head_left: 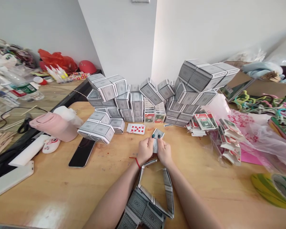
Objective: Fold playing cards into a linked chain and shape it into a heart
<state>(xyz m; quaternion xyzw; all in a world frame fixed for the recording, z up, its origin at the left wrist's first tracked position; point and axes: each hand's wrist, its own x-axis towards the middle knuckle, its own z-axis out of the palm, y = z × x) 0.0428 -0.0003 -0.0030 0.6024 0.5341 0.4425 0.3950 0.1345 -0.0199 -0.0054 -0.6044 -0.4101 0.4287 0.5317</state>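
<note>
My left hand (145, 149) and my right hand (164, 150) are pressed together over the middle of the wooden table (62, 184). Between them they grip a small stack of grey-backed playing cards (158, 133), thumbs on top. A face-up red card (136, 128) lies just to the left, beyond my hands. Long strips of grey-backed cards (147, 203) rest on the table near my forearms. A big pile of grey card packs (143, 95) is stacked against the wall behind.
A black phone (82, 152), a pink bottle (53, 126) and white items lie at the left. Flattened card boxes (206, 122) and plastic bags (252, 133) lie at the right, with a green-yellow roll (274, 189) near the right edge.
</note>
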